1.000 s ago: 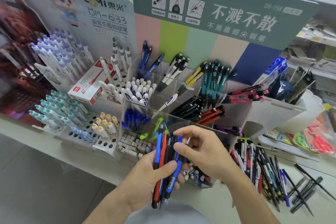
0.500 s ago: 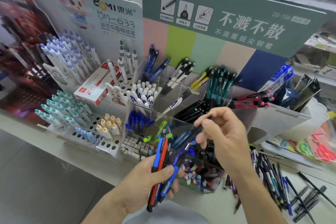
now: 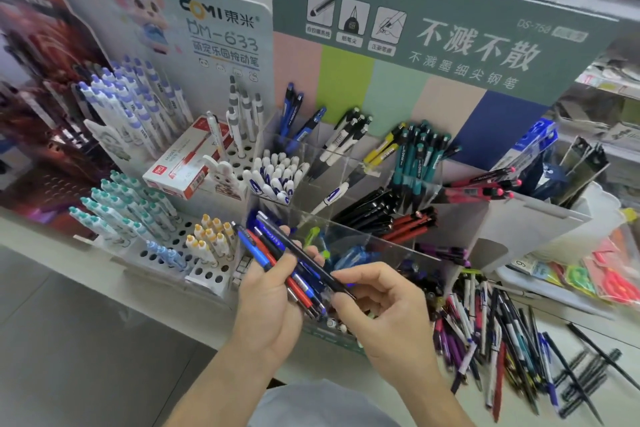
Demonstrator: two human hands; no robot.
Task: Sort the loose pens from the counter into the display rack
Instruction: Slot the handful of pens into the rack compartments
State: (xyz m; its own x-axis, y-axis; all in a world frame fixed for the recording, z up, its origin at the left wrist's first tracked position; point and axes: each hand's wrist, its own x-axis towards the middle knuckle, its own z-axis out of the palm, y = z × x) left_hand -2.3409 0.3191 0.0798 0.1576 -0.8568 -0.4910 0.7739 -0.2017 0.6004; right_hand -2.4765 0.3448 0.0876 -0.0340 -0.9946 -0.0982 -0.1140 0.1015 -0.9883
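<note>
The left hand (image 3: 270, 302) grips a bundle of pens (image 3: 277, 260) slanting up-left. The right hand (image 3: 377, 302) pinches the lower end of one dark pen (image 3: 311, 260) among them. The rack (image 3: 346, 163) rises directly behind; more loose pens (image 3: 491, 333) lie on the surface to the right.

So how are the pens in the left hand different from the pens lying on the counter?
The pens in the left hand are a small bundle, lined up side by side, mostly blue, red and dark. The pens on the counter are many more, crisscrossed in a loose pile, with white, purple and black ones too. The left hand grips its bundle; nothing holds the pile. Both are still outside the rack.
</note>
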